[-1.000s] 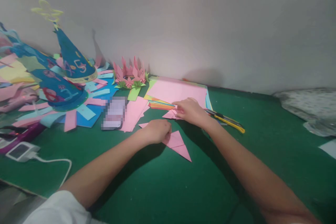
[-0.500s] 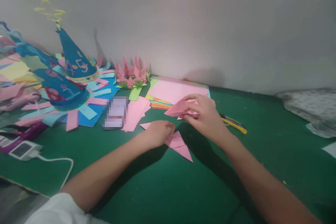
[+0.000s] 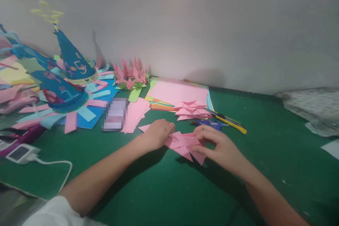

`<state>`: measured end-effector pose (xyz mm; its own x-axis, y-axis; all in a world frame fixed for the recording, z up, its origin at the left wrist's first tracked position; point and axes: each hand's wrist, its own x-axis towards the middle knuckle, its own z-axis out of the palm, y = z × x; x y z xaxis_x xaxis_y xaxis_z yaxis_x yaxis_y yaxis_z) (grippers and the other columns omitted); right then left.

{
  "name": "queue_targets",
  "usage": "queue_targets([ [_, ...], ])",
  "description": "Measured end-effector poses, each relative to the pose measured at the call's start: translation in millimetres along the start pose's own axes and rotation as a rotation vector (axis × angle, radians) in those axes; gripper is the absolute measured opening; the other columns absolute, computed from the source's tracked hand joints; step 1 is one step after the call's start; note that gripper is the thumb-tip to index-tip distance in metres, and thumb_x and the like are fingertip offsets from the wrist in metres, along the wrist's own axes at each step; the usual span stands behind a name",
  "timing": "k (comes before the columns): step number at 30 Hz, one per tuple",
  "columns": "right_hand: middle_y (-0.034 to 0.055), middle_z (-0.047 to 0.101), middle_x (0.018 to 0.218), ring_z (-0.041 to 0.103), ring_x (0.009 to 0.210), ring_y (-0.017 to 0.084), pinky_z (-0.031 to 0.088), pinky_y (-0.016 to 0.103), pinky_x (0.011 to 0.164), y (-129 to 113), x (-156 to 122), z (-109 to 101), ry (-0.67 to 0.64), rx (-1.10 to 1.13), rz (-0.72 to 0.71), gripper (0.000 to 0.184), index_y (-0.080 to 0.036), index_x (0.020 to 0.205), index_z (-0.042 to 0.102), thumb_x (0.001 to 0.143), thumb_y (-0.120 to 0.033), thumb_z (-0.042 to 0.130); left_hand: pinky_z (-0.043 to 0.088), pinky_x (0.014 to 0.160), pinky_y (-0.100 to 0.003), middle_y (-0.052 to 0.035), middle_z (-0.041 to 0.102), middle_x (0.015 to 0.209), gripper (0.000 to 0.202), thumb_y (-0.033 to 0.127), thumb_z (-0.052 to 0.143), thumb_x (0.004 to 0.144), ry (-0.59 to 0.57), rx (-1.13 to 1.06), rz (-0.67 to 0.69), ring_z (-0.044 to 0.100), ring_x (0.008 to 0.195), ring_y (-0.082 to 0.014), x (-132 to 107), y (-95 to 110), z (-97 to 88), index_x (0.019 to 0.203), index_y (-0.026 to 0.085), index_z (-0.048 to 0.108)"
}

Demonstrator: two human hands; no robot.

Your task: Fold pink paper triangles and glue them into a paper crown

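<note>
Green and smooth, the counter meets a pale wall, near which stands a pink paper crown with green leaves at its base. Well left of the crown are blue cone hats with pink and light-blue strips around their brims, and, farther forward, a white device with a cable. Left of the crown and in front of it lies a phone, its screen blurred; directly before the crown are pink slips. Forward and right of the crown, the left hand has its fingers curled closed on a folded pink row. Right of the crown lie large coloured sheets, then a pile of folded pink pieces and a blue tool. Farther right and forward, the right hand has its fingers pinching a folded pink triangle at the row's right end; whether they are joined, I cannot tell. Well right of the crown lie a yellow cutter and a pale patterned bundle.
</note>
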<state>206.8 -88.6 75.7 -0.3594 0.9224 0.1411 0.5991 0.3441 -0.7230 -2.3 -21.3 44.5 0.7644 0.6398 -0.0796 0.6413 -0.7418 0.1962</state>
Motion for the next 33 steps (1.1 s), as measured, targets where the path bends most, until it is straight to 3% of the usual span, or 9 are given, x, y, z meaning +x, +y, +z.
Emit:
queue_targets([
  [8,0.0046,0.059,0.095,0.055,0.09,0.019,0.045,0.03,0.08,35,-3,25,0.064,0.113,0.137,0.02,-0.021,0.096,0.055,0.086,-0.038,0.052,0.042,0.069,-0.03,-0.0067,0.062,0.087,0.021,0.002,0.045,0.078,-0.011,0.061,0.065,0.057,0.08,-0.0207,-4,-6,-2.2,0.092,0.014,0.054],
  [12,0.0032,0.058,0.092,0.055,0.087,0.018,0.045,0.029,0.078,39,-3,30,0.053,0.16,0.139,0.018,-0.022,0.094,0.055,0.086,-0.037,0.051,0.043,0.071,-0.033,-0.0089,0.061,0.086,0.02,0.001,0.045,0.079,-0.055,0.163,0.071,0.057,0.082,-0.0226,-3,-7,-10.2,0.092,0.012,0.055],
  [17,0.0045,0.061,0.092,0.056,0.088,0.019,0.046,0.03,0.079,40,0,34,0.076,0.14,0.139,0.017,-0.021,0.091,0.057,0.083,-0.036,0.054,0.042,0.071,-0.034,-0.0085,0.06,0.083,0.015,0.004,0.044,0.084,-0.012,0.242,0.052,0.056,0.08,-0.0224,-3,-14,-10.5,0.087,0.013,0.056],
  [28,0.0068,0.061,0.11,0.056,0.105,0.022,0.043,0.037,0.093,41,5,41,0.099,0.087,0.143,0.027,-0.021,0.106,0.055,0.08,-0.025,0.053,0.034,0.061,-0.029,-0.0034,0.057,0.072,0.018,0.001,0.046,0.077,0.097,0.228,-0.022,0.053,0.068,-0.0189,-9,-43,-4.9,0.089,0.015,0.048],
  [33,0.0067,0.061,0.109,0.055,0.105,0.022,0.043,0.038,0.092,43,8,45,0.067,0.056,0.091,0.024,-0.022,0.105,0.058,0.082,-0.023,0.051,0.034,0.064,-0.029,-0.0038,0.056,0.078,0.014,0.004,0.045,0.078,0.176,0.134,0.06,0.05,0.073,-0.0187,-9,-56,-0.7,0.086,0.015,0.048],
])
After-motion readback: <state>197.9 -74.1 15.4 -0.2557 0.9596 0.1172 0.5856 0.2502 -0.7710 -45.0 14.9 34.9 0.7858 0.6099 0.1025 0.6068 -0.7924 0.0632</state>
